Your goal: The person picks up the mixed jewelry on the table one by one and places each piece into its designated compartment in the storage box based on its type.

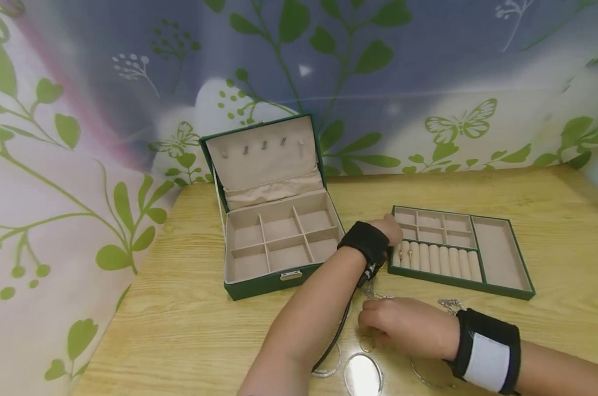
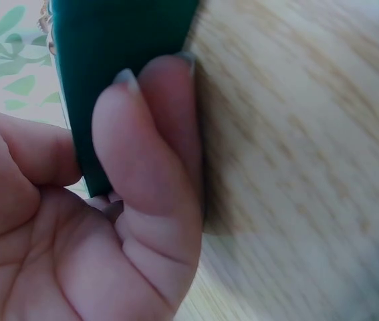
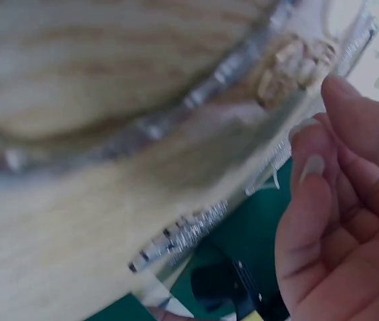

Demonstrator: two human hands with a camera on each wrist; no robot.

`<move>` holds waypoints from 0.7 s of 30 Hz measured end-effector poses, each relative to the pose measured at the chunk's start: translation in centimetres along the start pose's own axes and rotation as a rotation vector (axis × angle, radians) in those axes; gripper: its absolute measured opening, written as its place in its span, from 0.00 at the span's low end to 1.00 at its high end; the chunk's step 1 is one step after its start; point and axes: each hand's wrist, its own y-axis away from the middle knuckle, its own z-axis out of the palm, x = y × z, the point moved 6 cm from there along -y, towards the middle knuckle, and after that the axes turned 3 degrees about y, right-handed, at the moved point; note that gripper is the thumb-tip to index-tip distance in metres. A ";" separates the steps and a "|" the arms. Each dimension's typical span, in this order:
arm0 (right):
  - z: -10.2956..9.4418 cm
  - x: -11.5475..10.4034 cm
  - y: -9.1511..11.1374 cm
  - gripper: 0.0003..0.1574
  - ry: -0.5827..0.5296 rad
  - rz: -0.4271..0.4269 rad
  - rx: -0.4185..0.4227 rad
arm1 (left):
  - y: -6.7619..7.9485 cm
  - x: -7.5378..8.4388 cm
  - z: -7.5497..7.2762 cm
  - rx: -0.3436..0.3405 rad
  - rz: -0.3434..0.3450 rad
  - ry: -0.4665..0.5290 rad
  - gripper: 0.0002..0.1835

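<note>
A shallow green jewelry tray (image 1: 497, 253) with beige compartments and a ring-roll section lies on the table. Two gold-coloured rings (image 1: 410, 256) sit in its leftmost slots. My left hand (image 1: 389, 228) grips the tray's left end; in the left wrist view its fingers (image 2: 142, 154) lie against the green side (image 2: 122, 40). Lower down, my right hand (image 1: 402, 324) hovers low over the table with bent fingers, beside a small ring (image 1: 366, 344). In the right wrist view, blurred gold-coloured rings (image 3: 286, 70) appear just beyond its thumb and fingertips, with nothing visibly pinched.
An open green jewelry box (image 1: 259, 286) with beige compartments stands left of the tray, lid raised. Silver bangles (image 1: 347, 379) lie near the front edge. Chains (image 1: 449, 304) lie around my right hand. Patterned cloth (image 1: 378, 137) hangs behind the table.
</note>
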 end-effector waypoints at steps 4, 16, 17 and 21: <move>0.5 -0.2 0.0 0.16 0.052 -0.005 -0.008 | 0.7 1.3 -0.6 -0.007 0.069 -0.217 0.32; 0.5 -0.6 -0.1 0.20 0.021 -0.009 -0.005 | -0.4 1.5 -1.0 0.008 0.018 -0.118 0.31; 0.5 -0.7 -0.1 0.21 0.016 -0.021 -0.006 | -0.5 1.5 -0.9 0.008 0.003 -0.072 0.30; 0.7 -1.1 0.0 0.22 0.013 -0.073 0.008 | -0.8 1.3 -0.7 0.014 -0.027 -0.001 0.31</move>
